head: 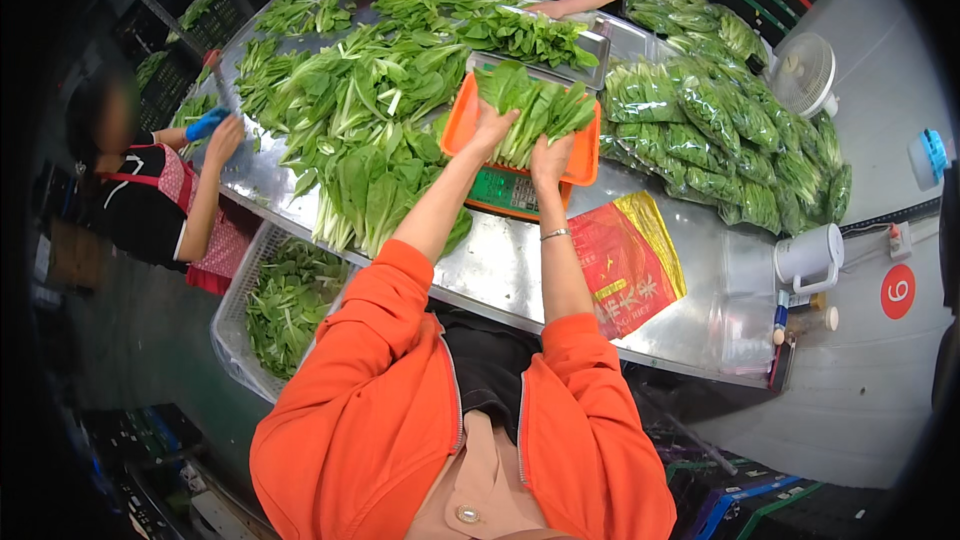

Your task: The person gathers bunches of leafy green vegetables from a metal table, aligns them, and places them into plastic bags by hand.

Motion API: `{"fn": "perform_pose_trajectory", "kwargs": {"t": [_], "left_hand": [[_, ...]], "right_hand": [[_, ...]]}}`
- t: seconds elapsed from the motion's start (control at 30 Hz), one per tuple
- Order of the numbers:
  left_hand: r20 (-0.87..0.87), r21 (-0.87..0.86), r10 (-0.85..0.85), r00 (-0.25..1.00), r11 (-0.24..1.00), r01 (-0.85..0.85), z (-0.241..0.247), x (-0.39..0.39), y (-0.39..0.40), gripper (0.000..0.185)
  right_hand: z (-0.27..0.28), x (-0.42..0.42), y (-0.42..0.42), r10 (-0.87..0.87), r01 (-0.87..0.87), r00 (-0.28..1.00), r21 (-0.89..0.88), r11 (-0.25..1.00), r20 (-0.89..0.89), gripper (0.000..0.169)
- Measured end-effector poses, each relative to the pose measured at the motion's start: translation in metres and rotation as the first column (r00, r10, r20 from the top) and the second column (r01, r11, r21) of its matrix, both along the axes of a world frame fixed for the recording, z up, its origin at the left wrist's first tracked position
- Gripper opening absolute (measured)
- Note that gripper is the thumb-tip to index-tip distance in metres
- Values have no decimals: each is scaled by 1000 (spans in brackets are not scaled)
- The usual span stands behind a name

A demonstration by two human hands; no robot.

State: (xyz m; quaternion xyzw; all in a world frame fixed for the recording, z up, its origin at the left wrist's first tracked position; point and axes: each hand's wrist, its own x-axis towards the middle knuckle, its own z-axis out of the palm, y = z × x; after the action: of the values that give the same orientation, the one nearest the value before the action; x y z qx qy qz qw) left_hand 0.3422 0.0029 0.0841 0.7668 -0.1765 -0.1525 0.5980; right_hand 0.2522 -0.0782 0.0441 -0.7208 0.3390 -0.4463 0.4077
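Note:
A bunch of leafy greens (529, 116) lies across the orange plastic tray (459, 124), with its leaves towards the far side. My left hand (493, 126) grips the bunch at its left side. At the right, my right hand (552, 157) holds the same bunch near the tray's front edge. Under the tray is a digital weighing scale (491, 191) with a lit green display and a keypad. A large heap of loose greens (360, 90) spreads to the left of the tray. Close to my right forearm lies a red and gold printed bag (626, 262).
Bagged greens (705, 120) are piled at the right, near a white fan (804, 75). Clear plastic bags (742, 292) and a white jug (810, 259) sit by the wall. A second scale (592, 64) bears greens. A crate (262, 240) stands below the metal table (510, 255). Several co-workers surround it.

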Motion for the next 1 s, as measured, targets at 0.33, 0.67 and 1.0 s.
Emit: {"fn": "perform_pose_trajectory", "kwargs": {"t": [0.33,0.67,1.0], "left_hand": [[-20,112,-237,971,965,237,20,31,24,124],[182,407,1,983,910,-77,-13,20,-5,132],[37,382,-70,997,923,50,2,9,-13,131]], "right_hand": [[20,-36,-29,256,-313,944,317,896,209,57],[1,-37,-44,317,-374,926,378,847,205,48],[-13,-20,-31,283,-361,932,507,783,226,36]]}}
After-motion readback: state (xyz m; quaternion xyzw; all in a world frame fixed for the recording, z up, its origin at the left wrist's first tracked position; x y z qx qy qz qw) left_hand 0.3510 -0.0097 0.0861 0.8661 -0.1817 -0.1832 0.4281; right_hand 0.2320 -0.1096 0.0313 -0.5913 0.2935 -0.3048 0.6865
